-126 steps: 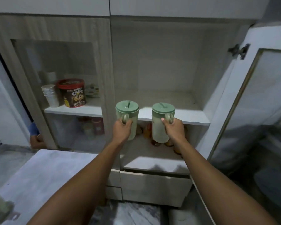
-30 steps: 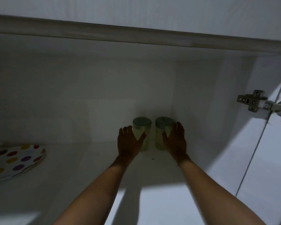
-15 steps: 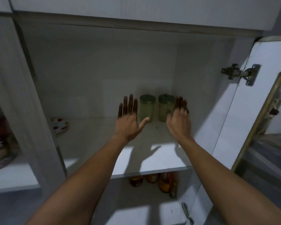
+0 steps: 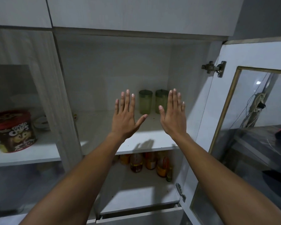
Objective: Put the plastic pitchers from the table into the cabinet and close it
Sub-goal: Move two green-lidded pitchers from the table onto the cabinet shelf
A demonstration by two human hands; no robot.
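Spread flat, the left hand [image 4: 125,120] and right hand [image 4: 172,117] hold nothing. The left pitcher [image 4: 145,103] and right pitcher [image 4: 161,98], green plastic, stand together at the back of the white cabinet shelf [image 4: 101,127] (glass door [image 4: 214,103] open at right). The red tub [image 4: 11,132] reads "CHOCO".

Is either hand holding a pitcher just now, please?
No, the left hand and right hand are open and empty; the left pitcher and right pitcher stand free.
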